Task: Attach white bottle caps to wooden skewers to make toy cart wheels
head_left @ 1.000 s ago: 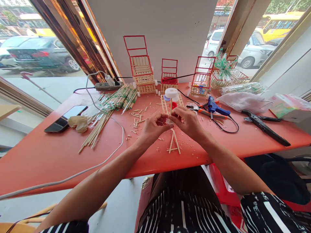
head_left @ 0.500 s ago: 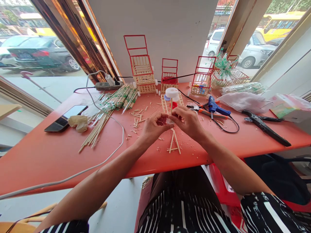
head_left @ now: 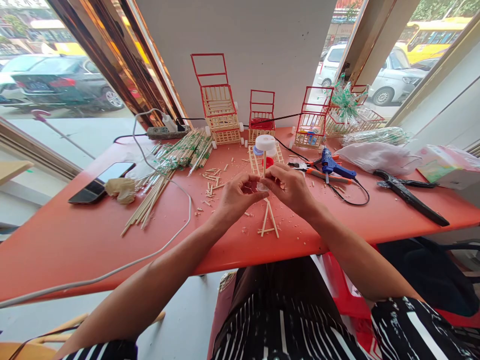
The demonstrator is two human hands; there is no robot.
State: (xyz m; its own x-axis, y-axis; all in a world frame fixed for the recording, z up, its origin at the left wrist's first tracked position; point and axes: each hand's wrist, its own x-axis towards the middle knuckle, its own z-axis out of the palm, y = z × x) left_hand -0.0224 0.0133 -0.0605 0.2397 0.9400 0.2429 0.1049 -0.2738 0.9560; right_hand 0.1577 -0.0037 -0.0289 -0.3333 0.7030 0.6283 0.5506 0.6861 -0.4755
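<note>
A thin wooden stick stands upright between my two hands, with a white bottle cap at its top end. A whitish, translucent cap is at the lower end, partly hidden by fingers. My left hand is closed around this lower cap, thumb in front. My right hand pinches the stick just above it. Below my hands, an A-shaped frame of sticks lies on the table. Behind them is a small stick lattice with a blue cap and a red cap near it.
Stick bundles and a phone lie left on the red table; a grey cable crosses there. Right are a blue glue gun, pliers and black cutters. Stick carts stand by the wall.
</note>
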